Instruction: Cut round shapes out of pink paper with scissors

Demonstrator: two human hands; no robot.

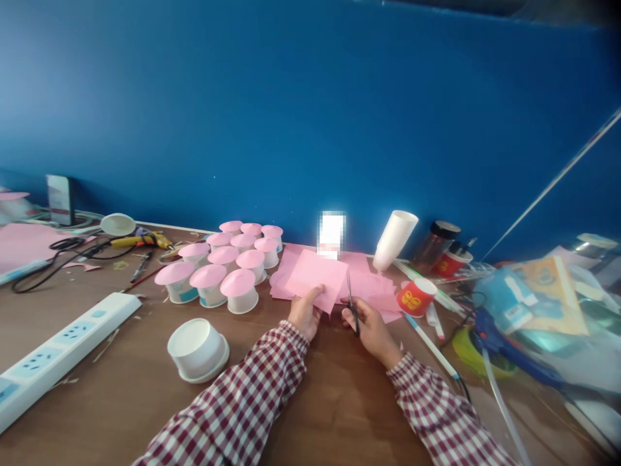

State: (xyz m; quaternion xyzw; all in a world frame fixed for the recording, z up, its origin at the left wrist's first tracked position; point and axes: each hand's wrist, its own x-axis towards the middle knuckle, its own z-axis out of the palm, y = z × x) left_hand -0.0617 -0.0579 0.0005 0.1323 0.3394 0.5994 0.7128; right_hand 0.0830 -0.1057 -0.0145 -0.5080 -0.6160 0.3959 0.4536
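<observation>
Two hands meet at the middle of the brown table (121,388), each coming out of a red-and-white checked sleeve. Largest of what they deal with is the pink sheet (315,279), pinched along its near edge by the left hand (305,314), thumb on top and fingers underneath. The sheet rises from that hand toward twelve o'clock, tilted up off the table, its long side running from about ten o'clock to four o'clock. More loose pink paper (373,285) lies flat behind and to the right of it.

The right hand (369,323) sits at three o'clock from the left one, just beside it, and is closed around the handles of a pair of scissors (351,299). The blades point toward twelve o'clock and stand right at the sheet's right edge; whether they are already biting into the paper cannot be told. So the sheet lies between the hands, with the left holding it and the right at its edge.

At ten o'clock from the hands stands a cluster of pink-capped cups (228,262); at eight o'clock a single upturned white cup (198,349); farther left a white power strip (58,349).

At two o'clock lies a red cup (415,296) on its side with yellow print too blurred to read. A yellow packet (550,291) at far right bears writing, also illegible.
</observation>
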